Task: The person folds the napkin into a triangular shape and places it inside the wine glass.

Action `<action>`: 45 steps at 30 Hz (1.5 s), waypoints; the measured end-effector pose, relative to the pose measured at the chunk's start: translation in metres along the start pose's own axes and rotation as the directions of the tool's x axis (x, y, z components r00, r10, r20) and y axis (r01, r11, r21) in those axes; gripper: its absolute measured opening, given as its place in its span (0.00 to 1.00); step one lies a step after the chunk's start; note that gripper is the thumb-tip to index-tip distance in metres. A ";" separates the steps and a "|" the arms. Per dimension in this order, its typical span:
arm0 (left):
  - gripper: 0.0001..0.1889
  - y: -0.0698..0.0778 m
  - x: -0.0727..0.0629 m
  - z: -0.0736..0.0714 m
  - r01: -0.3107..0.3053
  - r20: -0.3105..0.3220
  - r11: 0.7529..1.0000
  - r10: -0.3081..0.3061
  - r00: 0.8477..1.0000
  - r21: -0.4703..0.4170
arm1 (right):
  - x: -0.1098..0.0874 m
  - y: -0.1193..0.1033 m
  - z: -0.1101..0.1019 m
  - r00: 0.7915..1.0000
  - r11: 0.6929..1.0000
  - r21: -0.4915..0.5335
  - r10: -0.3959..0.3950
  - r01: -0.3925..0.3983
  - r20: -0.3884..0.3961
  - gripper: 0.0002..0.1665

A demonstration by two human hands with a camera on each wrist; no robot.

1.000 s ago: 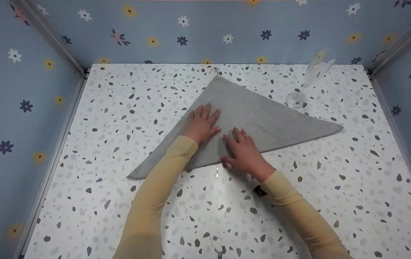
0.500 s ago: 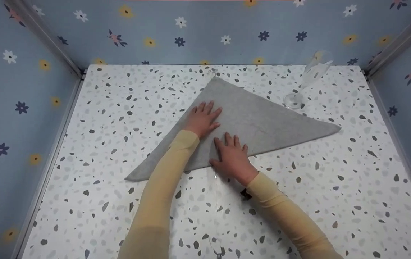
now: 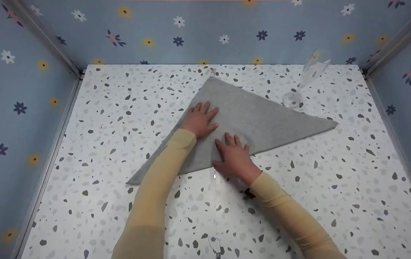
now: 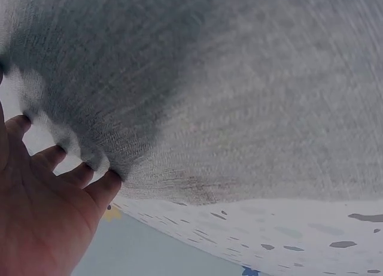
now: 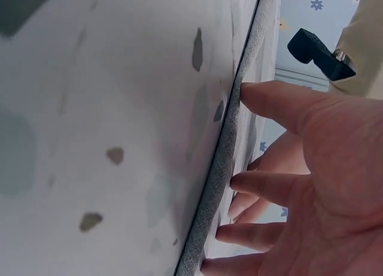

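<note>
Glass (image 3: 312, 72) stands just beside the grey cloth (image 3: 263, 115), where left hand (image 3: 197, 121) and right hand (image 3: 236, 158) rest splayed.

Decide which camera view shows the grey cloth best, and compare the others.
The head view: all three corners of the grey cloth show, though the left hand, right hand and left sleeve cover parts. Left wrist: part of its surface, close up. Right wrist: only a narrow strip along one edge.
</note>
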State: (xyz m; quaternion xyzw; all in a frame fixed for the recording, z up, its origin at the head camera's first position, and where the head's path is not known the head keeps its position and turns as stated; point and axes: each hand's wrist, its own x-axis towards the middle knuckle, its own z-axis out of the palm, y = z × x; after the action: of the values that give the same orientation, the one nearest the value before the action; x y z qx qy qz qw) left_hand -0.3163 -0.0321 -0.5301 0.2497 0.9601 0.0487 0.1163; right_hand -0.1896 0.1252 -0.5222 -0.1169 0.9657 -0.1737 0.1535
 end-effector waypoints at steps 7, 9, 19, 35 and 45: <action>0.36 -0.002 -0.010 -0.003 0.030 0.012 0.999 -0.029 0.999 -0.025 | -0.002 0.011 -0.004 0.998 0.998 -0.020 -0.063 0.063 0.002 0.44; 0.37 -0.002 -0.011 -0.003 0.039 0.020 0.999 -0.038 0.999 -0.032 | -0.002 0.014 -0.006 0.996 0.996 -0.020 -0.085 0.085 0.008 0.44; 0.40 -0.002 -0.022 -0.012 0.123 0.097 0.990 -0.116 0.989 -0.072 | 0.009 0.035 -0.019 0.971 0.973 -0.036 -0.226 0.230 0.076 0.42; 0.42 0.004 -0.039 -0.016 0.220 0.088 0.970 -0.212 0.973 -0.099 | 0.032 0.057 -0.039 0.930 0.941 0.018 -0.336 0.337 0.152 0.43; 0.32 -0.018 -0.025 -0.012 0.120 -0.007 0.993 -0.120 0.993 -0.020 | 0.002 0.001 -0.017 0.955 0.954 -0.050 -0.296 0.295 0.002 0.30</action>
State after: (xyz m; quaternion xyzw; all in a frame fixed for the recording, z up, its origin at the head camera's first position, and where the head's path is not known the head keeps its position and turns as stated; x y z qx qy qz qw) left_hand -0.3067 -0.0610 -0.5158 0.1903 0.9733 0.0521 0.1176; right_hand -0.1974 0.1309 -0.5080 -0.2633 0.9418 -0.1707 0.1204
